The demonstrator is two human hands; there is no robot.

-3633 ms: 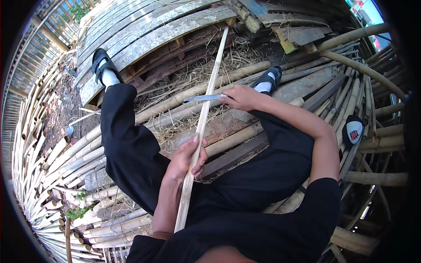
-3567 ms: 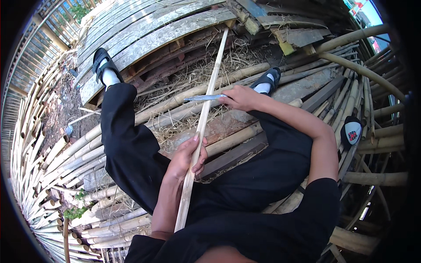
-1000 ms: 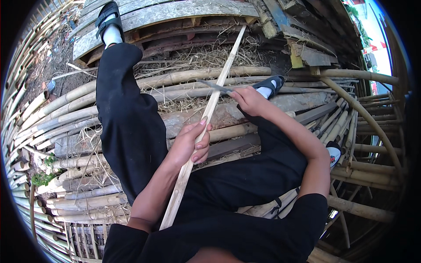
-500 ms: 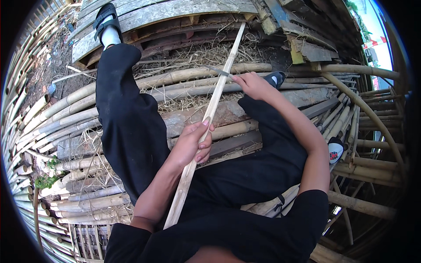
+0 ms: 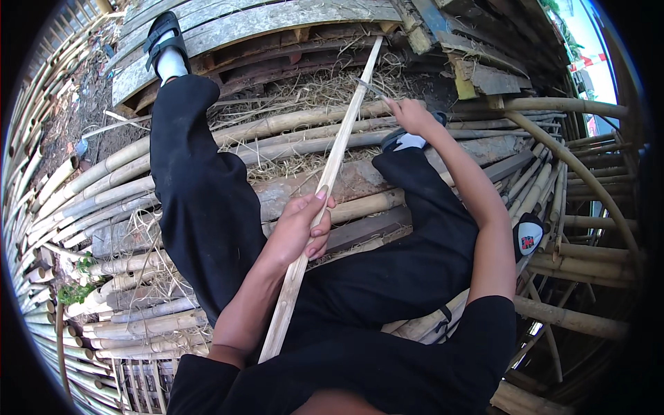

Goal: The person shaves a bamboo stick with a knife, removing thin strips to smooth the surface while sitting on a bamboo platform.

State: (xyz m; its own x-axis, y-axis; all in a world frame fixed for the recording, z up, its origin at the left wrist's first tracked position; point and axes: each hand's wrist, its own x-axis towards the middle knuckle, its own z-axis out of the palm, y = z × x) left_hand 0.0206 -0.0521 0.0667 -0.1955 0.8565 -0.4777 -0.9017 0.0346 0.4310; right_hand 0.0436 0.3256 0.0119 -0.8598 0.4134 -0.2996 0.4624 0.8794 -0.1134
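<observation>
A long, pale split bamboo strip (image 5: 339, 149) slants from my lap up to the far pallet. My left hand (image 5: 302, 227) is wrapped round it partway along, thumb lying on top. In my right hand (image 5: 413, 116) is a knife (image 5: 371, 87), its thin blade lying across the strip near the far end. The knife's handle is mostly hidden in my closed fingers. The strip's near end rests against my dark clothing.
A weathered wooden pallet (image 5: 263, 28) lies ahead, with shavings (image 5: 325, 97) heaped before it. Bamboo poles (image 5: 111, 166) are stacked at the left and beneath my legs. A bamboo frame (image 5: 574, 173) stands at the right. A cap-like black-and-white item (image 5: 528, 237) sits beside my right arm.
My right hand has pushed the knife farther along the strip, away from me. My left hand keeps its hold in nearly the same place. My right foot has shifted slightly.
</observation>
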